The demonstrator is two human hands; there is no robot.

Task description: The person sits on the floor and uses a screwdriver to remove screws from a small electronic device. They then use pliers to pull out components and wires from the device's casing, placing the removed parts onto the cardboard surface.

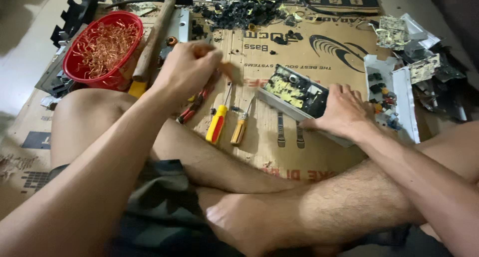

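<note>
A person sits cross-legged on flattened cardboard (pixel 309 42), the right hand (pixel 342 112) pressed palm-down on the near end of a grey tray holding a circuit board (pixel 294 91), its fingers (pixel 333 91) spread flat over the board's edge rather than curled around it. The left hand (pixel 187 67) hovers to the left of the board with fingers pinched on a small brownish piece (pixel 230 71), blurred, directly above a yellow-handled screwdriver (pixel 217 122). Left of the board too, a red basket of copper wire (pixel 102 45) sits beside a wooden-handled hammer (pixel 152 37).
</note>
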